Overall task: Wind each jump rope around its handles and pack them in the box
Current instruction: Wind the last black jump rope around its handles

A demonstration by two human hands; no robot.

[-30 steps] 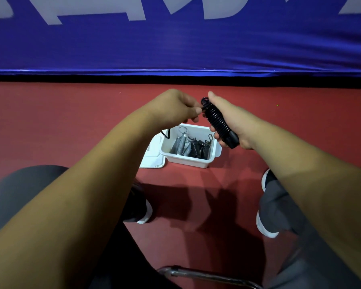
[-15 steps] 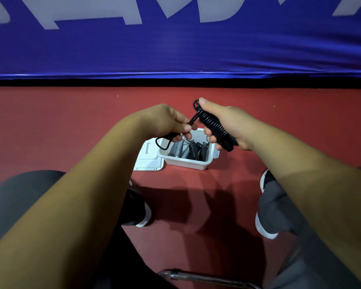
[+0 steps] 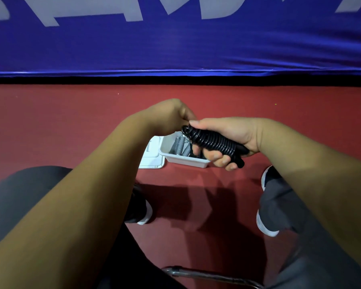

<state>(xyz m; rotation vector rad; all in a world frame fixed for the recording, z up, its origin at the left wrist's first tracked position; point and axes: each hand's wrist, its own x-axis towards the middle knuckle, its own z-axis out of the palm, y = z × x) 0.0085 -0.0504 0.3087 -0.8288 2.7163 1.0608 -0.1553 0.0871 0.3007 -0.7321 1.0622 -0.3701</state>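
Black coiled jump rope point(image 3: 215, 142): right hand point(image 3: 229, 131) grips it, left hand point(image 3: 169, 115) pinches its end.

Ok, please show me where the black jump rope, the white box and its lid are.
black jump rope point(image 3: 215, 141), head view, middle of the wound coils.
white box point(image 3: 183, 160), head view, its front wall.
lid point(image 3: 152, 161), head view, its flat surface.

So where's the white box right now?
The white box sits on the red floor mid-view, just below the right hand that grips the black jump rope; its lid lies flat at its left side.
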